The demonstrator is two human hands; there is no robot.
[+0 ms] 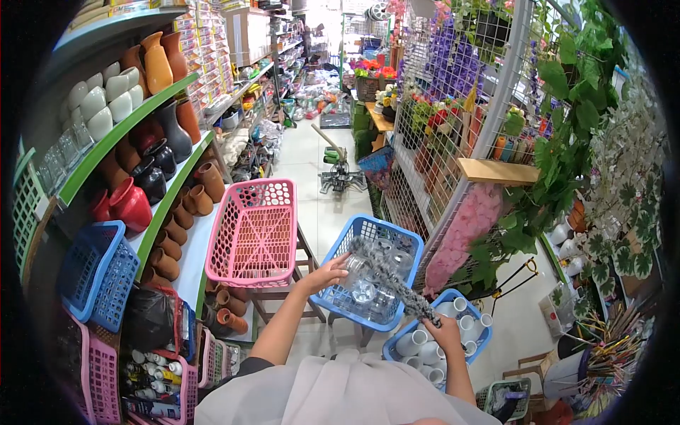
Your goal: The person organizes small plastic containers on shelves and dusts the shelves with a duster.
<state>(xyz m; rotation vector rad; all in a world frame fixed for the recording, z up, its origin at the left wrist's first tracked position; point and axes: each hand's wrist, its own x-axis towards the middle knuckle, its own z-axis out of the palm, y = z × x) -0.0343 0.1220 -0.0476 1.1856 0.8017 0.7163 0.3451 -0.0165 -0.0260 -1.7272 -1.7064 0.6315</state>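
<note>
My right hand is closed round the handle end of a fluffy grey duster, which slants up and left across a blue plastic basket. Several clear glass jars fill that basket. At its left side, my left hand has its fingers at a glass jar and appears to grip it; the far side of the grip is hidden. The duster's fluffy tip lies over the jars just beyond my left fingers. Beneath my right hand stands a second blue basket with several white cups.
A pink basket rests on a stool to the left. Shelves of clay pots and vases line the left side. A wire rack with artificial flowers stands right. A green-and-black object with a pole is on the aisle floor.
</note>
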